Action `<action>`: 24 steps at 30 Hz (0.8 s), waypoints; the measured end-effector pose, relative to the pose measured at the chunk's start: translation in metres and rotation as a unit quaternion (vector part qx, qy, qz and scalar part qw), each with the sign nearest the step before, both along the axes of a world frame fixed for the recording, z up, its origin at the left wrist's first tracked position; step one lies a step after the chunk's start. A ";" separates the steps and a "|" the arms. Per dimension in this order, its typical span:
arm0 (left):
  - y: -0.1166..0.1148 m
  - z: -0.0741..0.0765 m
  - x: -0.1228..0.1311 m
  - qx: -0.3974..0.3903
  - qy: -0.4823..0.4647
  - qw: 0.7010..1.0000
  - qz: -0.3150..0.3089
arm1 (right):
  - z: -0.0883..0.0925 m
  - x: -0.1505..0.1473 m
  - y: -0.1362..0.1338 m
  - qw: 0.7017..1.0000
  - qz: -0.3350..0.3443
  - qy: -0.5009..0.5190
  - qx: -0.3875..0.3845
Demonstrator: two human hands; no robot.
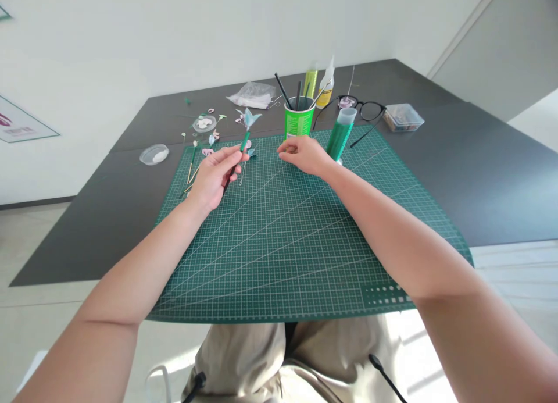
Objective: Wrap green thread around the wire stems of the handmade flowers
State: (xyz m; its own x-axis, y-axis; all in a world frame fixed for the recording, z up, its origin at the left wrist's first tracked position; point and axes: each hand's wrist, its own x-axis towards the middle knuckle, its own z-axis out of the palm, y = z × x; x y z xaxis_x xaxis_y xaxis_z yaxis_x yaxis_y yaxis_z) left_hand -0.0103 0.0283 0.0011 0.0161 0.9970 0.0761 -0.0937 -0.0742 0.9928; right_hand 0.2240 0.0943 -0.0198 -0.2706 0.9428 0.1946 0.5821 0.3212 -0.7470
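Observation:
My left hand [215,176] is closed around a dark, thin stick with green wrapping near its top. A pale blue flower [250,118] stands at the stick's upper end, tilted a little to the right. Level with it, my right hand [303,153] hovers over the mat in front of a bright green cup [297,124]. Its fingers are curled together, and anything between the fingertips is too fine to make out. Just behind the right wrist a spool of green thread [340,134] stands upright. Several small flowers on sticks [192,161] lie left of my left hand.
A green cutting mat [279,246] covers the front of the dark table [436,159]. Around the cup are a glue bottle [326,89], black glasses [370,110] and a clear box [404,118]. Farther left lie a plastic bag [253,93] and small dishes [154,154].

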 end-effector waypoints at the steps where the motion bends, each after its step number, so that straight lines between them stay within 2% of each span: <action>1: -0.002 -0.002 0.002 -0.006 0.012 1.000 -0.014 | 0.000 -0.002 -0.001 1.000 0.001 0.012 0.001; 5: -0.007 -0.004 0.006 -0.018 0.058 0.997 -0.041 | 0.003 -0.013 -0.010 0.990 0.064 0.122 -0.034; 10: -0.011 0.001 0.008 -0.020 0.072 0.995 -0.060 | 0.017 -0.027 -0.034 0.938 0.176 0.256 -0.150; 13: -0.012 0.001 0.009 -0.015 0.077 0.995 -0.065 | 0.023 -0.032 -0.045 0.906 0.204 0.302 -0.215; 15: -0.012 0.001 0.009 -0.010 0.078 0.995 -0.061 | 0.025 -0.034 -0.049 0.895 0.213 0.311 -0.238; 18: -0.011 0.000 0.008 -0.001 0.077 0.996 -0.051 | 0.026 -0.036 -0.051 0.903 0.211 0.285 -0.242; 21: -0.009 -0.002 0.007 0.005 0.078 0.997 -0.026 | 0.026 -0.039 -0.052 0.928 0.186 0.231 -0.227; 24: -0.008 -0.003 0.007 0.006 0.092 0.996 -0.002 | 0.025 -0.040 -0.053 0.960 0.153 0.158 -0.175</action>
State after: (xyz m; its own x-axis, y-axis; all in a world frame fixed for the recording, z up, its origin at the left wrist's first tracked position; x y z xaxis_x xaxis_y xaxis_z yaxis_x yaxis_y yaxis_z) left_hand -0.0038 0.0205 -0.0022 0.0356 0.9959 0.0829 0.0891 -0.0857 0.9923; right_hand 0.1839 0.0414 0.0051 -0.5251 0.8510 -0.0008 0.2267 0.1390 -0.9640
